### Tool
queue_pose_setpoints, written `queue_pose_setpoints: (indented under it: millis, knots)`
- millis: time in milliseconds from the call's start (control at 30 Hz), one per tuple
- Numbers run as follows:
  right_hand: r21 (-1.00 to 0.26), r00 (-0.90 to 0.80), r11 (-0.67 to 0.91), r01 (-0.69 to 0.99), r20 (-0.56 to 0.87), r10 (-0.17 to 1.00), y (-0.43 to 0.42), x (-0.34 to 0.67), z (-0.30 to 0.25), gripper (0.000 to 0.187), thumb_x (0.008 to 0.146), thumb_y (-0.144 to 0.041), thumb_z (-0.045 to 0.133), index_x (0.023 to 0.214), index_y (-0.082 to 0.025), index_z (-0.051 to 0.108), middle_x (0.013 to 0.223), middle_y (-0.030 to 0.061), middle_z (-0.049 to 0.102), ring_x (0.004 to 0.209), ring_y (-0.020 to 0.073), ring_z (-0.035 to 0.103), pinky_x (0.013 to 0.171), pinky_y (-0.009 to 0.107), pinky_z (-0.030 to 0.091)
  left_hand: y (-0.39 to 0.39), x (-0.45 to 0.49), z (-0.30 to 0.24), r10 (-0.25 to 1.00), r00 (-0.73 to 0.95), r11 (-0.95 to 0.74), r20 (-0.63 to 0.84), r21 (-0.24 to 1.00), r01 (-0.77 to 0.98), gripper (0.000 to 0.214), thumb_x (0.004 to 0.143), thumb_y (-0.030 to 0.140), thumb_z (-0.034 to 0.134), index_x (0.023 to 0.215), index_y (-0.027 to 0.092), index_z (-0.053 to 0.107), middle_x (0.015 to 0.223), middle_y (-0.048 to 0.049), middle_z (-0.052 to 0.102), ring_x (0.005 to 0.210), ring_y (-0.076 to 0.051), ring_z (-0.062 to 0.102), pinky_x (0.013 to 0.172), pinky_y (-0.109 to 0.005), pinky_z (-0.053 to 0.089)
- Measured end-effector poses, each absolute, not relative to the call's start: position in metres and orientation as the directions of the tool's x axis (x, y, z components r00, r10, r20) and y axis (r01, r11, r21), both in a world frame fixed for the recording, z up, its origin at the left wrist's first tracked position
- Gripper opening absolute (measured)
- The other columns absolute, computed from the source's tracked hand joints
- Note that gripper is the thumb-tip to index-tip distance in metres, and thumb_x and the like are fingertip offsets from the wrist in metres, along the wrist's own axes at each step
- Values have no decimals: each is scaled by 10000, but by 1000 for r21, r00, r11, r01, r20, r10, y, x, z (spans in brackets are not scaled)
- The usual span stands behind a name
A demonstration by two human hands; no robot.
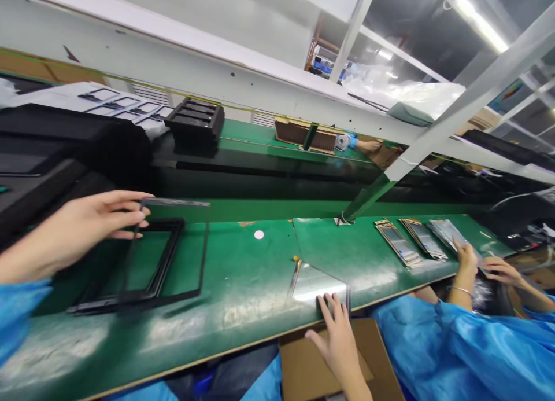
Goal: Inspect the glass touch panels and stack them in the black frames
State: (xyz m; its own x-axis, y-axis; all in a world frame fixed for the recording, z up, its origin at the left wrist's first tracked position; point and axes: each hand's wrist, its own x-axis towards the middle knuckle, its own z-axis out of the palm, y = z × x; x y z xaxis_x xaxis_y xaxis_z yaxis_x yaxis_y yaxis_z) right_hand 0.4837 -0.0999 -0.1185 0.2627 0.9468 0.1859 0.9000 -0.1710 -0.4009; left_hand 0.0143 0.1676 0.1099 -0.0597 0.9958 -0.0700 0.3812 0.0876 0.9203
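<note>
My left hand point(104, 219) pinches the top left corner of a thin black rectangular frame point(203, 250), held tilted up over the bench. Behind and below it lie more black frames point(167, 262), stacked on the green surface. At the bench's front edge, my right hand point(336, 331) rests its outstretched fingers on a flat glass screen panel point(318, 282), the thumb spread apart. That panel has a small yellow tab at its far left corner and lies flat, reflecting light.
Stacks of screen panels point(396, 245) lie to the right, where a co-worker's hands point(466, 259) handle another. A metal post point(373, 192) rises from the bench. Black trays point(195, 120) stand at the back, black foam point(65, 140) at left. An open cardboard box point(303, 372) sits below the edge.
</note>
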Motion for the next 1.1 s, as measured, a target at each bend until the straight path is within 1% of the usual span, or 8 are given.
queue_pose_setpoints:
  millis: [100, 233, 333, 433, 533, 633, 900, 1100]
  knots:
    - [-541, 314, -114, 833, 294, 903, -118, 466, -112, 349, 985, -439, 604, 1236, -332, 822, 1312, 74, 783, 1336, 379, 672, 1126, 580, 537, 155, 32, 81, 982, 128, 123, -140, 984, 132, 521, 755, 464, 929, 1210, 280, 754, 898, 58, 757, 788, -153, 739, 704, -266, 631]
    - [-684, 443, -125, 718, 311, 841, -119, 456, -65, 219, 910, -409, 742, 1065, -336, 878, 1117, 76, 841, 1012, 325, 813, 954, 451, 646, 122, 74, 44, 960, 246, 127, -133, 991, 40, 546, 729, 422, 936, 1224, 245, 790, 922, -24, 749, 737, -192, 761, 664, -299, 663]
    - [-841, 563, -117, 529, 244, 790, -109, 434, -24, 349, 862, -420, 818, 1168, -253, 847, 1019, 102, 833, 879, 287, 800, 840, 403, 664, 97, 94, 33, 946, 294, 137, -135, 990, 14, 521, 786, 432, 892, 1252, 218, 796, 938, -57, 750, 758, -208, 768, 682, -309, 662]
    - [-974, 565, -105, 199, 26, 825, -93, 399, -2, 539, 854, -430, 842, 1334, -200, 758, 878, 58, 784, 739, 218, 749, 719, 345, 654, 78, 99, 34, 943, 319, 107, -92, 994, -29, 472, 850, 415, 847, 1270, 206, 800, 926, -72, 766, 766, -205, 755, 679, -292, 643]
    - [-994, 508, -97, -50, -109, 855, -77, 368, 2, 550, 814, -439, 880, 1294, -192, 774, 813, 21, 726, 603, 154, 666, 545, 265, 580, 66, 97, 38, 948, 319, 43, -19, 997, -67, 391, 898, 360, 815, 1265, 224, 813, 909, -69, 772, 779, -193, 734, 693, -276, 629]
    - [-979, 524, -105, -174, -182, 832, -70, 352, -3, 544, 778, -429, 913, 1255, -198, 793, 809, 6, 702, 553, 127, 624, 465, 231, 513, 58, 94, 41, 943, 330, -11, 36, 997, -78, 337, 920, 310, 798, 1252, 256, 828, 909, -62, 759, 807, -192, 714, 725, -278, 626]
    - [-970, 490, -106, -217, -202, 848, -69, 349, -12, 539, 797, -411, 908, 1279, -203, 788, 841, 8, 694, 574, 116, 611, 486, 226, 513, 48, 94, 40, 942, 328, -57, 75, 996, -65, 309, 933, 275, 791, 1230, 342, 838, 982, -36, 695, 858, -171, 697, 749, -245, 637]
    - [-976, 490, -78, -204, -171, 855, -68, 338, -8, 585, 799, -380, 902, 1337, -210, 749, 850, 26, 716, 677, 153, 646, 526, 233, 546, 46, 100, 43, 946, 324, 73, -21, 986, -152, 346, 884, 244, 827, 1228, 276, 842, 897, -39, 734, 741, -147, 701, 668, -215, 620]
